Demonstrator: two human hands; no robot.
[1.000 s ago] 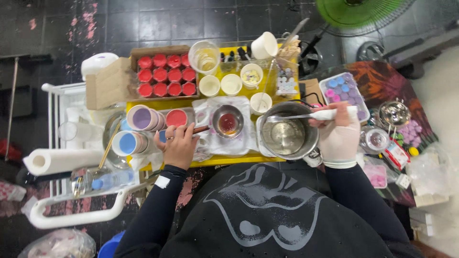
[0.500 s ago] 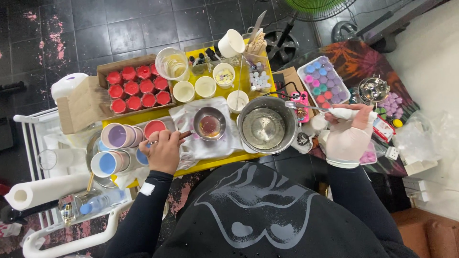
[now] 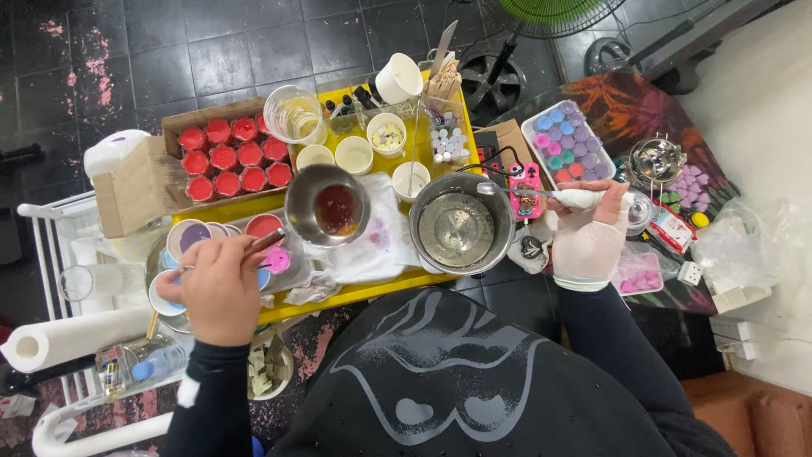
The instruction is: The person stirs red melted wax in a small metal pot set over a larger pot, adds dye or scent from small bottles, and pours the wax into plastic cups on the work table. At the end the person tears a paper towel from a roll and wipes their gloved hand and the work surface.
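Fist (image 3: 216,288) around raised pot (image 3: 326,206) handle

The left hand (image 3: 218,288) holds a small pot (image 3: 326,206) of dark red stuff by its handle. At three o'clock, the gloved right hand (image 3: 589,237) holds a spoon (image 3: 541,194) over a big metal pot (image 3: 461,224).

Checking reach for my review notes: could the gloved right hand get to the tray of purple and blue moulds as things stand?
Probably yes. The right hand is beside the mould tray, with nothing between them. But it already holds a white-handled utensil, so it isn't free to grasp.
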